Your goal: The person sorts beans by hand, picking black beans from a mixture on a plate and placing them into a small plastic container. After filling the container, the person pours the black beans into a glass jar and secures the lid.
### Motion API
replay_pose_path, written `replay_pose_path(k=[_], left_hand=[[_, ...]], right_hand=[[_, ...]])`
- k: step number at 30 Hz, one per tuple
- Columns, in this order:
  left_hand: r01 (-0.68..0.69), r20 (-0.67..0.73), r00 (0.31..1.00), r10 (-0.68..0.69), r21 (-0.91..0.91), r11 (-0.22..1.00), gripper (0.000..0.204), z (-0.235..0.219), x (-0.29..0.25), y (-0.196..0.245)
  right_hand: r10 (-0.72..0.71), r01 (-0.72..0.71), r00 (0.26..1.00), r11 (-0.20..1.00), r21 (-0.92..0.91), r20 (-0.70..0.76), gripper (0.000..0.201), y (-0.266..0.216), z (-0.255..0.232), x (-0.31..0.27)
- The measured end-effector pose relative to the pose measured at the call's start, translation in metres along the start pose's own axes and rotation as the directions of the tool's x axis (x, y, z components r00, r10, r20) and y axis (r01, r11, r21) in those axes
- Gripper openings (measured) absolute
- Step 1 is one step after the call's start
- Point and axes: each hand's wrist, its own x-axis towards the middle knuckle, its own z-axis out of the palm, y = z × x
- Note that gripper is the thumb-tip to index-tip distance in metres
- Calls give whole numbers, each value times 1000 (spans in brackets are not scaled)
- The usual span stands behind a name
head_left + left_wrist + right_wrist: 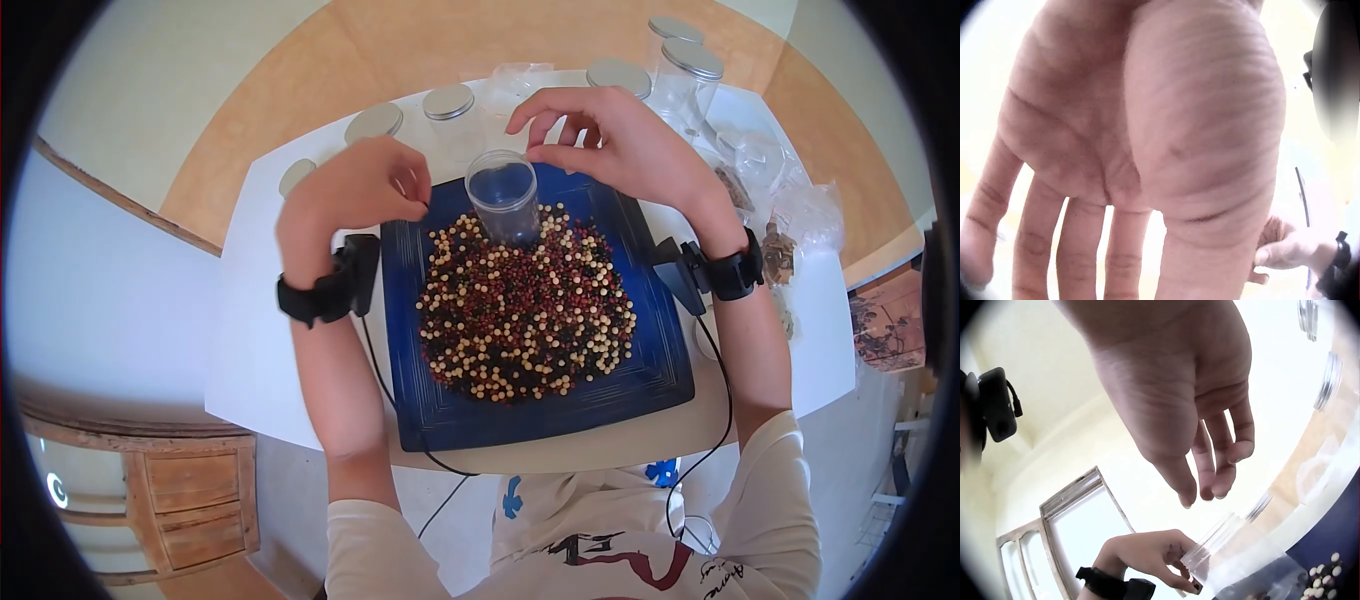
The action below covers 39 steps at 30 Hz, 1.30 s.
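A clear open jar (503,195) stands on the blue tray (540,425), at the far side of a heap of mixed beans (525,310) in cream, dark red and black. Left of the jar, my left hand (360,185) has its thumb and finger together over the tray edge. A tiny dark bean (1197,588) shows at those fingertips in the right wrist view. My right hand (625,145) hovers by the jar's right rim, fingers loosely bent and thumb apart from them, with nothing between. In the left wrist view the palm (1085,125) hides the left fingertips.
Silver-lidded jars line the table's back edge, among them one jar (452,120) behind the open jar and a taller jar (688,80) at the back right. Clear plastic bags (805,215) lie along the right side. Camera cables (728,390) hang from both wrists.
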Motion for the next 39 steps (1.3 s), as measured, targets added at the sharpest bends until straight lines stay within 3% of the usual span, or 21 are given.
replay_pose_path(k=[3,4,6,9,16,22,29,31,32,34,39], left_hand=[[-74,-251,965,77,21,997,10,-11,-26,21],[-76,-248,965,79,22,997,10,-14,-31,28],[-87,-385,920,78,-6,996,12,-15,-35,41],[-168,-418,892,170,41,985,7,-11,-33,49],[-315,-384,870,309,49,948,9,5,-9,54],[-221,-463,863,205,19,975,16,9,-4,50],[-121,-360,923,135,62,991,14,19,11,25],[-7,-177,984,33,149,989,17,26,19,17],[-6,-178,984,32,149,989,17,30,24,12],[-17,12,1000,15,147,989,22,36,32,8],[78,27,996,-85,196,978,28,50,41,10]], right_hand=[[10,-10,1000,999,-50,-17,18,3,-1,0],[12,-13,1000,999,-50,-20,18,8,0,0],[22,-19,999,995,-97,29,14,22,3,-2],[138,-113,980,980,-166,144,10,25,4,-4],[314,-223,925,903,-367,212,10,26,11,-12],[351,-218,896,881,-420,272,8,37,22,-12],[331,-199,909,878,-435,253,10,52,36,-17],[342,-207,903,877,-433,262,11,51,36,-16],[359,-211,892,868,-450,275,10,50,36,-16],[374,-212,882,858,-467,287,10,49,35,-15],[319,-190,905,895,-403,281,10,53,27,-14]])
